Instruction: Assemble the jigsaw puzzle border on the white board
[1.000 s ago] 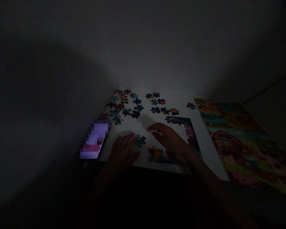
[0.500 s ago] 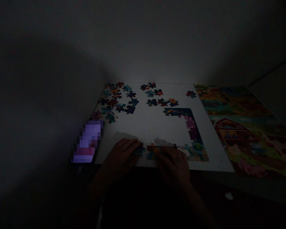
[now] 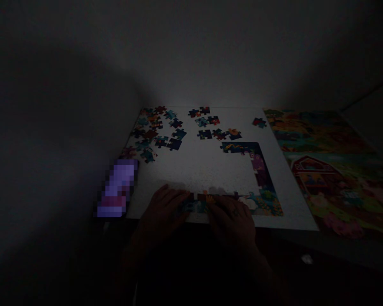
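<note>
In the dim light, my left hand [image 3: 167,208] grips a dark teal puzzle piece [image 3: 189,205] between thumb and fingers at the near edge of the white board. The piece sits flat against the left end of the joined puzzle border [image 3: 261,180]; whether the two interlock I cannot tell. My right hand [image 3: 232,214] is closed over that border's bottom row, fingers curled on it and thumb at the near side. The fingers cover part of the row. From there the border turns up the right side and along a short top stretch.
Loose puzzle pieces [image 3: 175,143] lie scattered at the board's far left, with several more pieces [image 3: 204,134] at back centre. One single piece [image 3: 259,123] is at back right. A lit phone [image 3: 116,187] stands left. A farm picture [image 3: 332,191] lies right of the white board [image 3: 296,212].
My left hand has brought its puzzle piece right, and the gap to the border's bottom row has closed. My right hand has stayed nearly in place. The view has shifted slightly.
</note>
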Demonstrator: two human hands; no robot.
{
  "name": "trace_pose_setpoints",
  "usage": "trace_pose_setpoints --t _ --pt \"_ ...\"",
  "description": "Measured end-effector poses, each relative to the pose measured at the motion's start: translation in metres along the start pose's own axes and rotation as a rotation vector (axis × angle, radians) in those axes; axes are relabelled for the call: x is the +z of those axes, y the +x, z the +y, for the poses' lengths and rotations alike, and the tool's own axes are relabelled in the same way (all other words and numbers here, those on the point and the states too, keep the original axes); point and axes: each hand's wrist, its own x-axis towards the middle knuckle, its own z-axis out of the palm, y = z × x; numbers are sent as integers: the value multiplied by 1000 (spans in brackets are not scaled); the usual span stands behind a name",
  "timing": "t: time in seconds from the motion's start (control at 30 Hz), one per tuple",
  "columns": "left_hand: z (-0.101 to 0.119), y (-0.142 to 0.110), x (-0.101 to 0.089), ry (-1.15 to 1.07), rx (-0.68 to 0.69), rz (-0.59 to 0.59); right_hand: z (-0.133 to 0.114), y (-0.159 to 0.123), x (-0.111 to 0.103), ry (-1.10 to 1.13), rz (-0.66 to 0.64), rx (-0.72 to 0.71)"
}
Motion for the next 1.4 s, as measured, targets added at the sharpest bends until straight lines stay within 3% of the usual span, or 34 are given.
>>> trace_pose_setpoints --t 0.93,1.4 --pt "8 7 4 27 69 25 -1 2 0 -9 36 -10" --pt "11 10 -3 34 73 12 0 1 0 -19 5 3"
